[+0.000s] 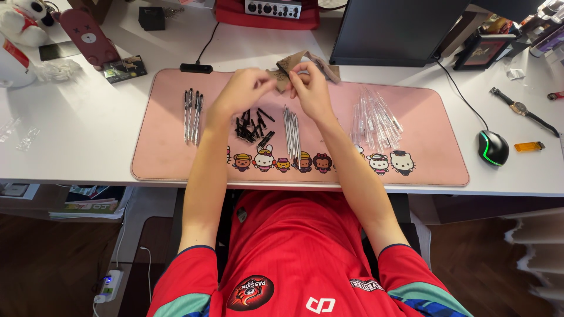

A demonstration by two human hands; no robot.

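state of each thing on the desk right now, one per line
left hand: raised over the mat, fingers pinched, contents too small to tell
right hand: raised, touching the brown paper bag
brown paper bag: crumpled, lying at the mat's far edge
assembled pens: lined up side by side
black pen parts: loose pile
refills: bundled parallel
clear barrels: loose heap
mouse: green light on
monitor: dark

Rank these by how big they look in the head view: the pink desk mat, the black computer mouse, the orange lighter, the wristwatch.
1. Pink desk mat with cartoon figures, by far the largest.
2. Wristwatch with dark strap, longest of the rest, though thin.
3. Black computer mouse with green glow, shorter but bulkier, so the ranking with the watch is unsure.
4. Orange lighter, smallest.
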